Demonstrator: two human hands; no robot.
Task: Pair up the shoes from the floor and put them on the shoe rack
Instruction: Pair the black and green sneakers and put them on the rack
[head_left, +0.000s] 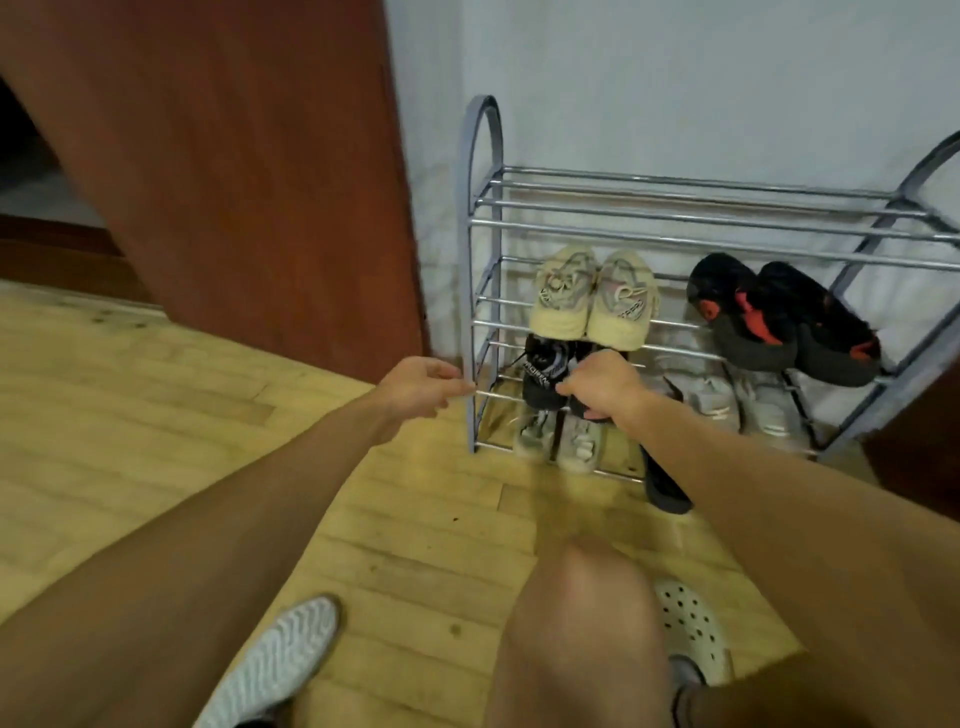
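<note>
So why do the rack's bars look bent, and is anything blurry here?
Head view: the wide-angle lens bows the shoe rack bars and door edge; the knee close to the camera is out of focus; both hands, left hand and right hand, look slightly motion-smeared.

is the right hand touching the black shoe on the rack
Touching: the head view shows the right hand with fingers wrapped over the black shoe on the shoe rack.

Right hand (605, 387) grips black shoe (540, 371) on rack (480, 249).

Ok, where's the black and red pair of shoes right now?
In the head view, the black and red pair sits on the right side of the shoe rack's second shelf, right of the beige pair, above pale grey sneakers.
</note>
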